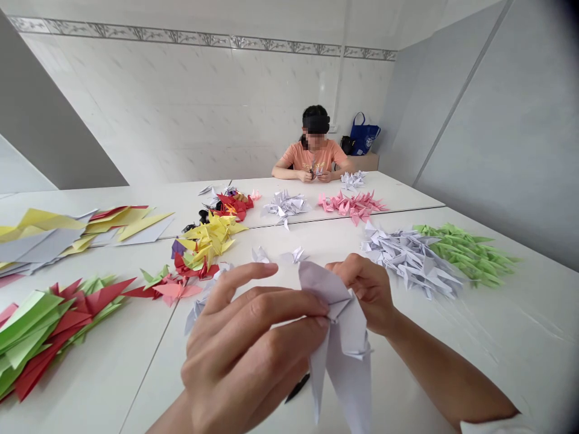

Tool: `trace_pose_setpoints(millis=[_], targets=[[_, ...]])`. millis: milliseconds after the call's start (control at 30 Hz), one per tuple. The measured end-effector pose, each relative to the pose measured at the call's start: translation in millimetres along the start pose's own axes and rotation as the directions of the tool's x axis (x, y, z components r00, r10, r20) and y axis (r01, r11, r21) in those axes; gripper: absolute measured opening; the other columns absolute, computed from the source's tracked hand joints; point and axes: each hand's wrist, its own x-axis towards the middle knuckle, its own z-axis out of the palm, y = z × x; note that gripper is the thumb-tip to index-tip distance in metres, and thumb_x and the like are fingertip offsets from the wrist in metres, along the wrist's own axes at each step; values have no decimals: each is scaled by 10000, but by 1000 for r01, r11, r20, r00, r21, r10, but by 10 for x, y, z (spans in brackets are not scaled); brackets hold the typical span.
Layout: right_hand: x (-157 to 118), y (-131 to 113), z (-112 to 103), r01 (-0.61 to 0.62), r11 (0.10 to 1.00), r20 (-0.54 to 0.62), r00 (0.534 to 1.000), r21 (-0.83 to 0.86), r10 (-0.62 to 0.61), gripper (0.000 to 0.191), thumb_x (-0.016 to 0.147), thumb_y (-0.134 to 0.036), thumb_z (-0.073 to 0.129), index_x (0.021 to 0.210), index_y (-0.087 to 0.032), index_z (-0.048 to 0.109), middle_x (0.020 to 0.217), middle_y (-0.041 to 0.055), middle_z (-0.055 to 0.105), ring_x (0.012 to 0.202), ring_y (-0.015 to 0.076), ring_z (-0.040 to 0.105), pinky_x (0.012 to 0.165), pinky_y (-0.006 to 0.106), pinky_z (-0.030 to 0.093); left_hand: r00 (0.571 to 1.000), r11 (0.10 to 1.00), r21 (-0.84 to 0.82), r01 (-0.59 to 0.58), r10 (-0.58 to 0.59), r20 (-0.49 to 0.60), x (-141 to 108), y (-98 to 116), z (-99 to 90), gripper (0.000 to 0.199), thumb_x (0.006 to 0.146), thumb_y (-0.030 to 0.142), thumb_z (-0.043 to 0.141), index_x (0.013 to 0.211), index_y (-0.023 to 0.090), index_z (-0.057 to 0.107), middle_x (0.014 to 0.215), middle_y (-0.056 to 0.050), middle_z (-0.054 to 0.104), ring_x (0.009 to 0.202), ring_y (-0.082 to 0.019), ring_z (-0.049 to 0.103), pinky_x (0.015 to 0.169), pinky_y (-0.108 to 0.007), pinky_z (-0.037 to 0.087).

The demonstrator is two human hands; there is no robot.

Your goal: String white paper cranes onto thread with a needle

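A partly opened white origami crane (348, 361) is held up in front of me, its long points hanging downward. My left hand (253, 349) pinches it near the centre fold, with the index finger stretched out above. From behind, my right hand (368, 289) grips the crane's far side with curled fingers; its fingertips are partly hidden. Beneath the crane lies a dark pointed object (297, 389), mostly covered by my left hand. Small white folded cranes (296, 255) sit on the table just beyond my hands.
Piles of white cranes (407, 256), green cranes (470, 253), pink cranes (353, 205) and yellow cranes (212, 238) spread over the white table (511, 337). Folded green and red paper (49, 331) lies at left, flat yellow and white sheets (54, 238) behind. A person (312, 154) sits opposite, handling paper.
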Motion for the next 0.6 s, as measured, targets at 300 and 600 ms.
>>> trace_pose_setpoints(millis=[300,600], targets=[[-22,-3,-24,-3,999,26,1000,52,2,38,911,-256,720,922,-246,685,683,11,653,559,156,619,564,309,521,999,1000,11,-25,25,20,-1,-22,-6,214,809,-18,627,818,196,616,752,29,783,589,-97,718,888,-376,610],[-25,-3,-12,24,992,31,999,120,-28,106,914,-153,702,975,-241,698,749,15,668,574,153,651,563,300,498,1000,1000,17,-23,23,19,-3,-8,-12,224,787,-28,634,783,196,626,739,32,780,583,-98,717,883,-362,617]])
